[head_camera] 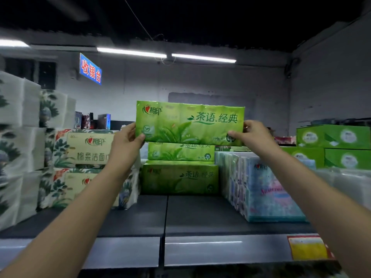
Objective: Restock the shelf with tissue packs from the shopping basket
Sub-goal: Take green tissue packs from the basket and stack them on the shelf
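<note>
A long green tissue pack (189,123) with white and green lettering is held level at mid-height. My left hand (126,142) grips its left end and my right hand (254,135) grips its right end. It hovers just above a stack of two similar green packs (180,169) standing on the dark shelf top (200,213). The shopping basket is out of view.
Cream floral tissue packs (88,151) stand left of the green stack, with white floral bundles (18,149) further left. Blue-pink packs (267,189) sit to the right, green boxes (333,137) behind them. A yellow price tag (307,247) hangs on the shelf's front edge.
</note>
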{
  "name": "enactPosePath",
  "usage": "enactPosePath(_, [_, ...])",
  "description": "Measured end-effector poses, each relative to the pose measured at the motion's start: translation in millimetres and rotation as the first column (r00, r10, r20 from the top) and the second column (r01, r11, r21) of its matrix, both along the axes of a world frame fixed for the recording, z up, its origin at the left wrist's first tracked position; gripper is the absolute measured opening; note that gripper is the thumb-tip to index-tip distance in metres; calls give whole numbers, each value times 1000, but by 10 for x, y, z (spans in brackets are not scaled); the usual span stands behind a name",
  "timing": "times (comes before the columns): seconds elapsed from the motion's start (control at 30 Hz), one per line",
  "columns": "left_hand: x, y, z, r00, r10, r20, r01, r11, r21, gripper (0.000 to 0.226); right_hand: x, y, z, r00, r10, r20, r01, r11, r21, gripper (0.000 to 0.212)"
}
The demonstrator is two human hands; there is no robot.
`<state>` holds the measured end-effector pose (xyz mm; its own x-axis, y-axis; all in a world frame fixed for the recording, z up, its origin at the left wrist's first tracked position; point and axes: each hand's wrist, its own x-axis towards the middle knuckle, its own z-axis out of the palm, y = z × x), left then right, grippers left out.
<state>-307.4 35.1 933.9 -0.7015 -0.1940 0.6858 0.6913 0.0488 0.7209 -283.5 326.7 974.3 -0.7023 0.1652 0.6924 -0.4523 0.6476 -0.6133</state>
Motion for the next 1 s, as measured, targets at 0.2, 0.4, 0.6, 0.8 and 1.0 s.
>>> enactPosePath(0.2, [-324,145,164,993,-33,109,45,994,-103,50,-440,143,187,993,28,117,-19,997,-72,30])
enactPosePath(0.4, [-640,222,449,979,-19,202,56,983,-175,46,-944,199,319,958,56,282,-26,994,-109,36])
enactPosePath(0.6, [-943,379,465,936,-35,351,74,992,-98,64,-1393,287,359,914,3,406,12,999,-36,59])
enactPosePath(0.8, [-1174,408,390,885,56,463,-50,998,-25,72,-1368,-76,515,873,-31,488,6,999,52,40])
enactPosePath(1.0, [-1318,386,316,860,90,503,-68,996,-62,72,-1485,-197,425,790,-303,533,139,935,326,65])
